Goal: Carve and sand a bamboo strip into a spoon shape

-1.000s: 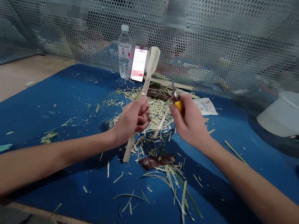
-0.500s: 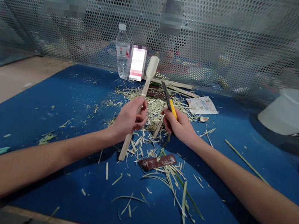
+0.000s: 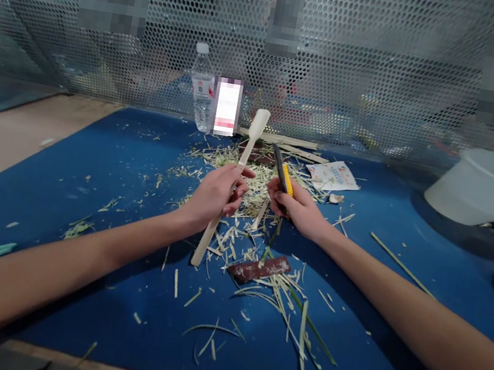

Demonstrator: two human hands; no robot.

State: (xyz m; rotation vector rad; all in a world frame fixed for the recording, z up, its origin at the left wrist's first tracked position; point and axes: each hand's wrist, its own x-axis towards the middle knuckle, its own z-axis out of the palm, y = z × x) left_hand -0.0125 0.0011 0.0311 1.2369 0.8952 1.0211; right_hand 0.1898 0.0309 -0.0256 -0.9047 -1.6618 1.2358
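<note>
My left hand (image 3: 217, 196) is closed round the shaft of a pale wooden paddle-shaped stick (image 3: 254, 130), whose flat wide end points up and away and whose lower end (image 3: 199, 252) reaches toward the blue mat (image 3: 89, 172). My right hand (image 3: 297, 205) grips a yellow and black utility knife (image 3: 282, 175), its tip pointing up and away, a little to the right of the stick. Both hands hover over a heap of pale shavings (image 3: 257, 180).
A water bottle (image 3: 201, 87) stands at the back by the perforated metal screen (image 3: 388, 63). A white tub (image 3: 486, 185) sits at the right. A brown sanding strip (image 3: 259, 268), thin green strips (image 3: 301, 318), a printed packet (image 3: 333, 175) and long sticks (image 3: 291, 142) lie on the mat.
Both hands have sunk lower toward the mat. The stick has tilted further to the right, and the knife has come down from near it.
</note>
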